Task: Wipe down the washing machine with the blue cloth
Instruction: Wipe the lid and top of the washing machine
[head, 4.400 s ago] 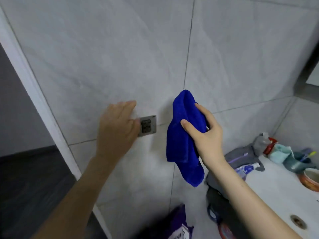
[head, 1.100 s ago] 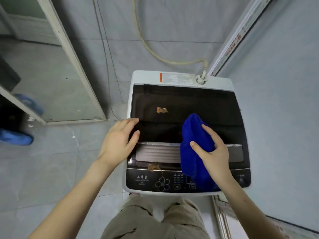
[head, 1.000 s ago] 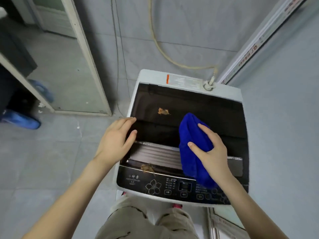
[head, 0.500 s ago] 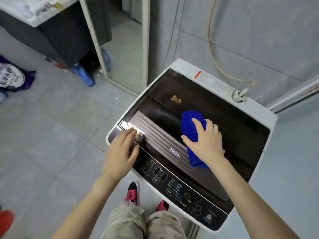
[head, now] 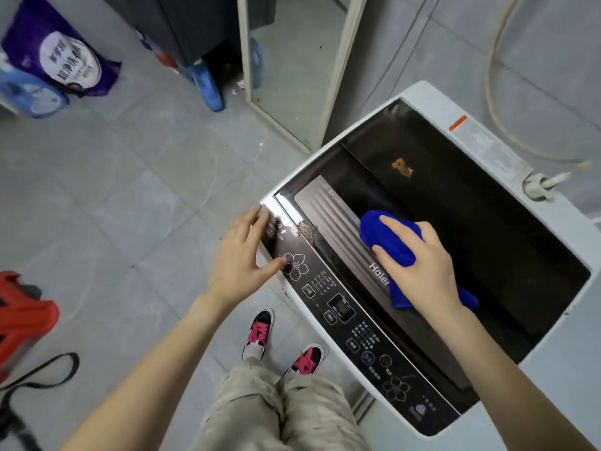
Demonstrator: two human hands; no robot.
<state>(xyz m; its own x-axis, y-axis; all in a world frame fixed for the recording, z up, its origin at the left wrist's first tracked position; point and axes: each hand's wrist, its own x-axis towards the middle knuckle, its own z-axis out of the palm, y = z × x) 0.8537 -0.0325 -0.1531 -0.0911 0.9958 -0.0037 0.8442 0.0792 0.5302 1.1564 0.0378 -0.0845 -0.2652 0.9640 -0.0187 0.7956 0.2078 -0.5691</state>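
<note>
Grey-tiled floor (head: 130,190) around a Haier washing machine (head: 429,96). The right hand (head: 419,268) grips the blue cloth (head: 387,239) on its lid (head: 455,196). The straight-fingered left hand (head: 242,258) touches the control panel (head: 344,314).

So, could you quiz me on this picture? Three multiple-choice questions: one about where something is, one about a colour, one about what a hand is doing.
1. Where is the blue cloth?
A) on the floor
B) on the washing machine lid
C) on a wall hook

2. What colour are the laces on the shoes?
A) green
B) white
C) pink

3. How is the left hand?
A) open, at the end of the control panel
B) gripping the cloth
C) clenched in a fist

Answers:
1 B, the right hand holds it against the dark lid.
2 C, bright pink laces show on both shoes.
3 A, its fingers are spread and hold nothing.
</note>
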